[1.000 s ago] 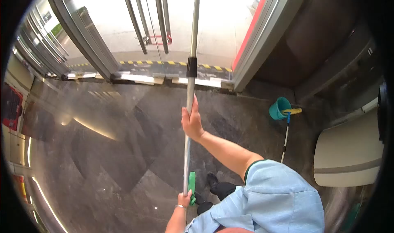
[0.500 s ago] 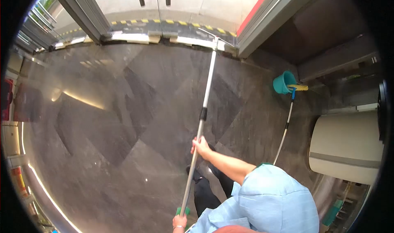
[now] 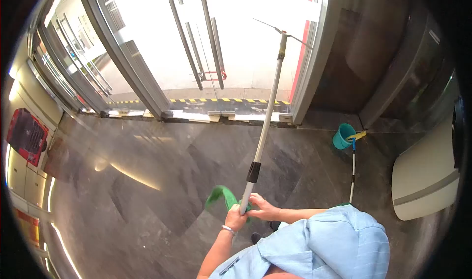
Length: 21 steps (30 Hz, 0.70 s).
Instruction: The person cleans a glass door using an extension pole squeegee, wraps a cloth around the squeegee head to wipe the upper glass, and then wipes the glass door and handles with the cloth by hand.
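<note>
My left hand (image 3: pixel 236 219) is closed round the lower part of a long silver squeegee pole (image 3: pixel 265 131). A green cloth (image 3: pixel 222 195) is bunched at this grip, and its loose end sticks out to the left, blurred. Close beside it, my right hand (image 3: pixel 264 209) has its fingers curled at the pole, on the part of the cloth behind it; the fingertips are partly hidden. The pole leans up and forward. At its top, the squeegee head (image 3: pixel 282 33) with a thin blade is raised in front of the glass door (image 3: pixel 241 58).
A teal bucket (image 3: pixel 342 137) stands right by the wall, with a yellow washer head (image 3: pixel 357 136) on a second pole (image 3: pixel 353 176) leaning at it. A cream rounded unit (image 3: pixel 425 178) is at the right. A red-edged dark object (image 3: pixel 28 136) is at the left.
The squeegee head has risen from the glass's bottom edge to higher up. My hands have come together on the lower pole, and the green cloth now shows more. The view has tilted up.
</note>
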Tool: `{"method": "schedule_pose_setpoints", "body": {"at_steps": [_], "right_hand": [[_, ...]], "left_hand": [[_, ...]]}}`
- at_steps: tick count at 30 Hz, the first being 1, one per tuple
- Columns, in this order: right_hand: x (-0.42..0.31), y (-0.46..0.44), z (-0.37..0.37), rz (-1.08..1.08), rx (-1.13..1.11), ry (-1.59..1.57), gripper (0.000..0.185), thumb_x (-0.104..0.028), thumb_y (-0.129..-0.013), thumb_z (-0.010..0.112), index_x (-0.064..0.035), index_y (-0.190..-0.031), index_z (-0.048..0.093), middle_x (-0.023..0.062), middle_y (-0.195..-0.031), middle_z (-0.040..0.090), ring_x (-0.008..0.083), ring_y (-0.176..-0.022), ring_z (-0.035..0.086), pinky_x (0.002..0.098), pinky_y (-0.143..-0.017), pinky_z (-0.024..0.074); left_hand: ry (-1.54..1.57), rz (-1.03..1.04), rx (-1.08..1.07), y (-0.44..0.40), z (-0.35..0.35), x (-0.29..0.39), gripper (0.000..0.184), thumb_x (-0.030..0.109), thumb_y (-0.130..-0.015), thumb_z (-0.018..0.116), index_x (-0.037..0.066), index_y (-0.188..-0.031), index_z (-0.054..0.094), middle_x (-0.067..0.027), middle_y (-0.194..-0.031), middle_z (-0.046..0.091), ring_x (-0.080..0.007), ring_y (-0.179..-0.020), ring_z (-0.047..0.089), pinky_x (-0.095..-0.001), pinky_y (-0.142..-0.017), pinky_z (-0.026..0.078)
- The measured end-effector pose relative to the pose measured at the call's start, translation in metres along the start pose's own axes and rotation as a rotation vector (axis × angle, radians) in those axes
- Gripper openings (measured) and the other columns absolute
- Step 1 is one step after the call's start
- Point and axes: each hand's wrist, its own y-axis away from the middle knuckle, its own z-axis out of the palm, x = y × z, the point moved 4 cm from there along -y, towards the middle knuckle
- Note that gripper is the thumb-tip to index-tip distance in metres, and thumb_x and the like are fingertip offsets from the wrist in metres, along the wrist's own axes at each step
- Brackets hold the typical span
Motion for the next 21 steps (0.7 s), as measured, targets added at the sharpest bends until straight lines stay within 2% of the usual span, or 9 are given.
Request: {"method": "schedule_pose_setpoints", "body": {"at_steps": [4, 7, 11, 12, 14, 16, 17, 18, 21], "right_hand": [[-0.009, -0.007, -0.034, 0.086, -0.305, 0.095, 0.103, -0.023, -0.070, 0.079, -0.0001, -0.147, 0.014, 0.0240, -0.145, 0.026, 0.0349, -0.138, 0.021, 0.0401, -0.114, 0.0211], [0.003, -0.028, -0.017, 0.030, -0.411, -0.209, 0.098, -0.022, -0.073, 0.080, -0.0043, -0.147, 0.018, 0.0201, -0.149, 0.024, 0.0278, -0.135, 0.029, 0.0375, -0.111, 0.0270], [0.080, -0.070, -0.031, 0.146, -0.330, -0.396, 0.053, -0.017, -0.086, 0.066, -0.0093, -0.134, 0.046, 0.0101, -0.132, 0.051, 0.0184, -0.118, 0.048, 0.0336, -0.102, 0.0378], [0.051, -0.075, -0.062, 0.315, -0.198, -0.400, 0.037, -0.009, -0.088, 0.054, -0.0107, -0.124, 0.057, 0.0029, -0.115, 0.062, 0.0156, -0.107, 0.054, 0.0324, -0.095, 0.0427], [0.072, -0.097, -0.118, 0.290, 0.030, -0.175, 0.033, -0.012, -0.081, 0.048, -0.0066, -0.109, 0.064, 0.0042, -0.094, 0.067, 0.0152, -0.088, 0.061, 0.0318, -0.079, 0.0495], [0.100, -0.119, -0.187, 0.283, 0.234, -0.200, 0.030, -0.012, -0.080, 0.046, -0.0043, -0.102, 0.065, 0.0049, -0.081, 0.065, 0.0181, -0.074, 0.060, 0.0352, -0.064, 0.0483], [0.079, -0.122, -0.228, 0.456, 0.338, -0.334, 0.030, -0.013, -0.078, 0.046, -0.0049, -0.099, 0.066, 0.0052, -0.080, 0.063, 0.0184, -0.072, 0.059, 0.0354, -0.064, 0.0490], [0.062, -0.132, -0.257, 0.443, 0.386, -0.831, 0.032, -0.018, -0.077, 0.048, -0.0071, -0.102, 0.064, 0.0062, -0.086, 0.062, 0.0196, -0.074, 0.059, 0.0365, -0.066, 0.0502], [0.009, -0.151, -0.345, 0.130, 0.371, -1.166, 0.040, -0.030, -0.083, 0.049, -0.0080, -0.115, 0.057, 0.0079, -0.097, 0.061, 0.0221, -0.082, 0.059, 0.0422, -0.074, 0.0515]], "left_hand": [[0.375, -0.038, -0.080, -0.010, -0.012, 0.002, 0.031, 0.029, -0.081, 0.071, 0.004, -0.098, 0.062, -0.0108, -0.089, 0.058, -0.0244, -0.081, 0.058, -0.0355, -0.075, 0.047], [0.459, -0.002, -0.151, -0.033, -0.019, 0.021, 0.037, 0.031, -0.080, 0.072, 0.005, -0.105, 0.062, -0.0115, -0.097, 0.056, -0.0235, -0.090, 0.057, -0.0353, -0.082, 0.046], [0.256, 0.230, -0.035, -0.068, -0.023, 0.029, 0.040, 0.028, -0.079, 0.073, 0.007, -0.111, 0.062, -0.0159, -0.112, 0.054, -0.0285, -0.103, 0.053, -0.0380, -0.091, 0.043], [0.065, 0.214, 0.087, -0.072, -0.031, 0.030, 0.041, 0.025, -0.078, 0.073, 0.007, -0.113, 0.062, -0.0186, -0.121, 0.049, -0.0318, -0.110, 0.049, -0.0400, -0.095, 0.041], [-0.129, 0.219, 0.212, -0.088, -0.040, 0.028, 0.041, 0.022, -0.078, 0.073, 0.007, -0.114, 0.062, -0.0213, -0.129, 0.045, -0.0352, -0.117, 0.046, -0.0421, -0.098, 0.039], [0.122, -0.100, 0.286, -0.093, -0.042, -0.001, 0.024, 0.020, -0.077, 0.073, 0.008, -0.097, 0.068, -0.0137, -0.088, 0.067, -0.0250, -0.080, 0.067, -0.0348, -0.071, 0.052], [0.144, -0.077, 0.358, -0.093, -0.045, -0.003, 0.018, 0.021, -0.078, 0.073, 0.008, -0.089, 0.067, -0.0112, -0.075, 0.065, -0.0234, -0.068, 0.065, -0.0338, -0.064, 0.051], [0.167, -0.055, 0.434, -0.092, -0.049, -0.004, 0.017, 0.023, -0.079, 0.073, 0.008, -0.081, 0.066, -0.0087, -0.061, 0.063, -0.0219, -0.056, 0.064, -0.0328, -0.056, 0.051], [0.072, -0.177, 0.352, -0.088, -0.042, -0.041, 0.025, 0.028, -0.080, 0.074, 0.007, -0.074, 0.061, -0.0092, -0.058, 0.060, -0.0196, -0.052, 0.060, -0.0325, -0.055, 0.048]]}}
